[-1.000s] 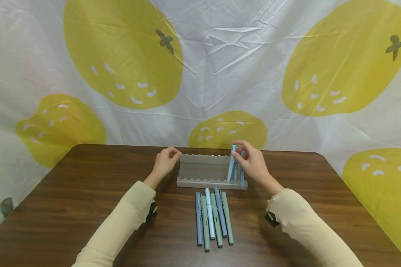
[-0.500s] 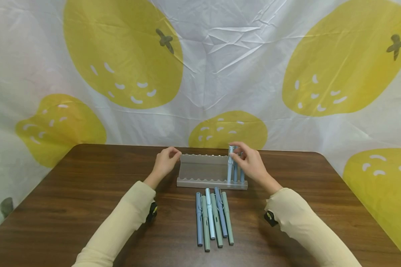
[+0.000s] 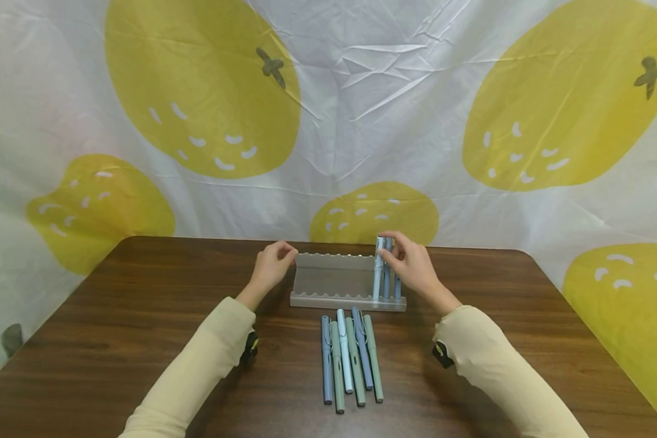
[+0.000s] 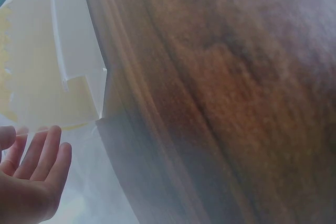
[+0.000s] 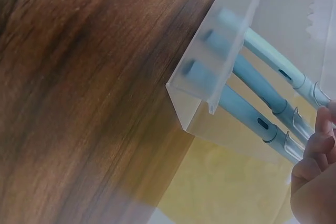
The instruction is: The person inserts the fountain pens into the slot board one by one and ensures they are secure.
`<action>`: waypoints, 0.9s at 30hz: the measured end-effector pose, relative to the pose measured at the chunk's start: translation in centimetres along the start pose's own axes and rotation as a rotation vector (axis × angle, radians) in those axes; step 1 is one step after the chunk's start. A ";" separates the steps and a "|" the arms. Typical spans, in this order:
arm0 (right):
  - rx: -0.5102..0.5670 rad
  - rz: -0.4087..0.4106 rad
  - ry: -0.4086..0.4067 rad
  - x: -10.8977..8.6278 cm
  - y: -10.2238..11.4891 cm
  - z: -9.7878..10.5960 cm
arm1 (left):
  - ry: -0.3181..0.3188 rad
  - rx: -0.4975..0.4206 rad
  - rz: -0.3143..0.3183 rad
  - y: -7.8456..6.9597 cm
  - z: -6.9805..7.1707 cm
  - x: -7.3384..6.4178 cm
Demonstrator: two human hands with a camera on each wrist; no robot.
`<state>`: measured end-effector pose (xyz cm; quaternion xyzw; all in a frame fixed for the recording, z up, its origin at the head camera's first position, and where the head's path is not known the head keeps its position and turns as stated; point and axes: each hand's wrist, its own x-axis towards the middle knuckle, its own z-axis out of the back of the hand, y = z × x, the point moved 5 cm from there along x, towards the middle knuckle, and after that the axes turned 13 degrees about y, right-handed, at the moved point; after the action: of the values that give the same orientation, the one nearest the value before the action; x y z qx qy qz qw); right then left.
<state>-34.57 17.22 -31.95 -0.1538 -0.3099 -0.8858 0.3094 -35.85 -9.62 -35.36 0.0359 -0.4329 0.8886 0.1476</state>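
Two hands are at a clear rack [image 3: 331,283], taken as the dial's centre in the head view. The left hand [image 3: 271,267], between nine and ten o'clock, pinches the rack's upper corner with thumb and forefinger, the other fingers loosely bent. Six pens [image 3: 356,362] lie on the table [image 3: 498,286] at six o'clock, running blue, green, pale blue, green, blue, green. Towards three o'clock, a light blue pen [image 3: 377,280] stands slanted in the rack, its cap gripped by the right hand [image 3: 414,267]. Just beside it stand two darker blue pens [image 3: 386,286], partly blocked by that hand's fingers.
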 end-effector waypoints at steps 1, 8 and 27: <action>0.004 -0.009 0.008 0.0 0.0 0.0 | 0.002 -0.001 0.001 0.0 0.0 0.0; 0.023 -0.045 0.051 0.2 -0.3 -0.3 | 0.002 -0.002 0.002 0.2 -0.1 0.1; -0.010 -0.132 0.127 0.7 -0.8 -0.7 | 0.015 -0.009 0.001 0.2 0.0 0.2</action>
<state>-35.71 16.96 -32.52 -0.0782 -0.2947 -0.9137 0.2687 -36.06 -9.67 -35.51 0.0282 -0.4357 0.8869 0.1506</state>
